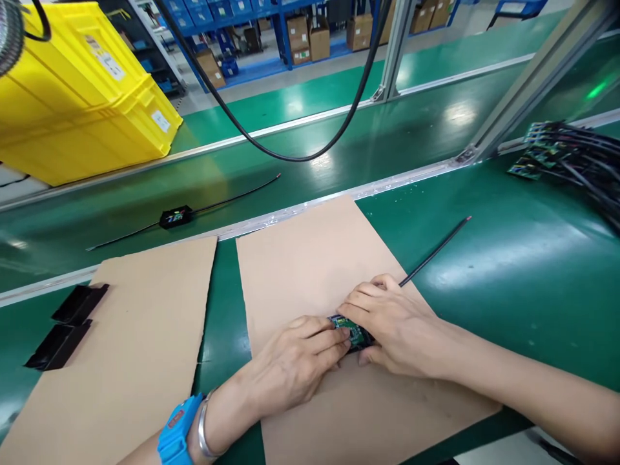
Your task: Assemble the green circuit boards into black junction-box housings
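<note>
A green circuit board (356, 334), with a dark edge around it, lies low over the right-hand cardboard sheet (310, 258). My left hand (303, 355) grips its left end, fingertips resting on the board's face. From the other side my right hand (390, 320) is wrapped round the right end, thumb toward me and fingers on the far edge. A black cable (436, 250) runs out past my right hand to a bare reddish tip. Both palms hide much of the board, and its underside is out of sight.
Two black plastic housings (61, 342) sit on the left cardboard sheet (145, 310). Beyond the metal rail, a black box with cables (175, 217) lies on the green belt. Yellow crates (92, 97) stand far left, a pile of cabled boards (571, 161) far right. A black cable loop (295, 158) hangs ahead.
</note>
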Demonstrator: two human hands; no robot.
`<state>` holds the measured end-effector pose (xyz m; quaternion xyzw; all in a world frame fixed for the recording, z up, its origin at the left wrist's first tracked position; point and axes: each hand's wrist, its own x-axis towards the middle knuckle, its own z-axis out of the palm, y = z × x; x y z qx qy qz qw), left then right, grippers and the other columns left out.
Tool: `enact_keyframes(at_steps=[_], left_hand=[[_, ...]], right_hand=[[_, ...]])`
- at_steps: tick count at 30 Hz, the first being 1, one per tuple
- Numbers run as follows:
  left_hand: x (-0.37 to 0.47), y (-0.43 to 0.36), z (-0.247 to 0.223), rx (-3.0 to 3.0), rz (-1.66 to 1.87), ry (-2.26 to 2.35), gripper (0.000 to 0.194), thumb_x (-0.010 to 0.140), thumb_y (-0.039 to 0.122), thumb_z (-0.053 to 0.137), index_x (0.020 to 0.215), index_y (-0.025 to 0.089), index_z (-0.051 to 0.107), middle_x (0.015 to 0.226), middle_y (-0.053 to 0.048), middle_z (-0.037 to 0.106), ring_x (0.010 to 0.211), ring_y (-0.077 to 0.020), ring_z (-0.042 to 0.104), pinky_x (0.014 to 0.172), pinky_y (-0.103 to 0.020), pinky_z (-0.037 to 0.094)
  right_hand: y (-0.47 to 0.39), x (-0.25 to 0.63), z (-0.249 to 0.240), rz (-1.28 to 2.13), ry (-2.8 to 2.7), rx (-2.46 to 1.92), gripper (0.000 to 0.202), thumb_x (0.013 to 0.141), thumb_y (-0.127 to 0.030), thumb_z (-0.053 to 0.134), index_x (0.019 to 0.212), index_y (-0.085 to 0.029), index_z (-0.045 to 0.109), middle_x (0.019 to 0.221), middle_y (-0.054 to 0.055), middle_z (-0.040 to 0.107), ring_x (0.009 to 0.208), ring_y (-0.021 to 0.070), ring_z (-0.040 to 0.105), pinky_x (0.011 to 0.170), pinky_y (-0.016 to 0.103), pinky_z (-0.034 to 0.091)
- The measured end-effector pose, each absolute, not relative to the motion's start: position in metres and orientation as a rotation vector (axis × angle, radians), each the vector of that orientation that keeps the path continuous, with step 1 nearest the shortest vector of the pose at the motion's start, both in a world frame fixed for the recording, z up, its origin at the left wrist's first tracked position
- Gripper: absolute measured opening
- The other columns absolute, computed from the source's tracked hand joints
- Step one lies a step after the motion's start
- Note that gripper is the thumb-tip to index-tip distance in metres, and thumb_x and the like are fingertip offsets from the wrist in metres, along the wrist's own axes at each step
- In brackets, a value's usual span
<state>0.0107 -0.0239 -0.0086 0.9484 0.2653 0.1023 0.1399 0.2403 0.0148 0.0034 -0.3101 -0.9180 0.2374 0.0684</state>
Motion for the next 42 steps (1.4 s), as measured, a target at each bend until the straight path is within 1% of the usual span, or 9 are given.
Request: enact_keyframes(at_steps=[7, 10, 14, 22, 26, 29, 33, 37, 42], left_hand=[[0.015, -0.028, -0.005, 2.71, 0.361, 0.809, 0.026, 0.095, 0.01, 0.047, 0.116, 0.013, 0.061, 0.12, -0.007, 0.066, 0.109, -0.0203, 0.058, 0.095, -0.034, 0.05], [0.016, -0.03, -0.006, 2.734, 0.308, 0.824, 0.032, 0.088, 0.007, 0.047, 0.117, 0.009, 0.061, 0.13, -0.01, 0.06, 0.103, -0.0241, 0.057, 0.089, -0.038, 0.052], [0.017, -0.031, -0.008, 2.762, 0.279, 0.821, 0.036, 0.083, 0.009, 0.049, 0.116, 0.007, 0.06, 0.137, -0.013, 0.055, 0.1, -0.0264, 0.056, 0.088, -0.04, 0.052], [0.02, -0.034, -0.009, 2.697, 0.262, 0.868, 0.036, 0.08, 0.01, 0.049, 0.114, 0.011, 0.06, 0.131, -0.01, 0.06, 0.099, -0.0252, 0.056, 0.089, -0.039, 0.049], [0.019, -0.034, -0.008, 2.686, 0.266, 0.881, 0.035, 0.08, 0.009, 0.049, 0.113, 0.011, 0.06, 0.13, -0.01, 0.06, 0.099, -0.0247, 0.056, 0.089, -0.039, 0.049], [0.019, -0.034, -0.009, 2.695, 0.245, 0.881, 0.038, 0.08, 0.009, 0.05, 0.117, 0.01, 0.058, 0.135, -0.01, 0.056, 0.103, -0.0258, 0.055, 0.09, -0.04, 0.049], [0.019, -0.035, -0.009, 2.682, 0.205, 0.87, 0.039, 0.081, 0.01, 0.05, 0.119, 0.01, 0.057, 0.137, -0.01, 0.055, 0.106, -0.0255, 0.054, 0.093, -0.039, 0.047], [0.018, -0.035, -0.009, 2.651, 0.192, 0.875, 0.035, 0.082, 0.012, 0.05, 0.116, 0.012, 0.058, 0.132, -0.009, 0.058, 0.098, -0.0243, 0.055, 0.086, -0.039, 0.049], [0.019, -0.034, -0.008, 2.65, 0.214, 0.883, 0.033, 0.081, 0.012, 0.053, 0.114, 0.014, 0.059, 0.128, -0.009, 0.061, 0.094, -0.0235, 0.055, 0.082, -0.039, 0.049]], right_hand=[[0.022, 0.259, 0.014, 0.792, -2.719, -0.936, 0.063, 0.069, -0.033, 0.083, 0.123, -0.022, 0.054, 0.114, 0.005, 0.063, 0.11, 0.0255, 0.052, 0.097, 0.043, 0.033], [0.031, 0.282, 0.019, 0.762, -2.671, -0.996, 0.062, 0.079, -0.036, 0.074, 0.131, -0.017, 0.048, 0.121, 0.011, 0.06, 0.116, 0.0276, 0.049, 0.097, 0.043, 0.037], [0.041, 0.296, 0.015, 0.835, -2.645, -0.997, 0.021, 0.093, -0.019, 0.05, 0.112, -0.018, 0.059, 0.102, 0.009, 0.065, 0.097, 0.0216, 0.057, 0.085, 0.037, 0.045], [0.023, 0.271, 0.014, 0.9, -2.716, -0.784, 0.029, 0.088, -0.005, 0.038, 0.103, -0.016, 0.061, 0.085, 0.005, 0.059, 0.075, 0.0164, 0.053, 0.065, 0.029, 0.041], [0.026, 0.265, 0.027, 0.893, -2.803, -0.946, 0.018, 0.092, -0.012, 0.041, 0.084, -0.018, 0.056, 0.079, 0.003, 0.059, 0.068, 0.0156, 0.051, 0.062, 0.029, 0.038], [0.036, 0.266, 0.032, 1.075, -2.822, -1.029, 0.024, 0.096, -0.02, 0.041, 0.073, -0.02, 0.048, 0.07, -0.001, 0.056, 0.065, 0.0133, 0.05, 0.06, 0.026, 0.036], [0.04, 0.261, 0.034, 1.188, -2.849, -1.099, 0.023, 0.093, -0.017, 0.045, 0.07, -0.02, 0.046, 0.064, -0.003, 0.053, 0.062, 0.0127, 0.049, 0.058, 0.024, 0.033], [0.031, 0.248, 0.03, 0.957, -2.84, -1.054, 0.016, 0.088, -0.009, 0.046, 0.075, -0.018, 0.049, 0.074, 0.002, 0.057, 0.068, 0.0147, 0.05, 0.06, 0.027, 0.035], [0.027, 0.249, 0.015, 0.534, -2.851, -0.687, 0.029, 0.089, -0.001, 0.034, 0.072, -0.018, 0.05, 0.074, 0.004, 0.052, 0.067, 0.0161, 0.041, 0.061, 0.031, 0.031]])
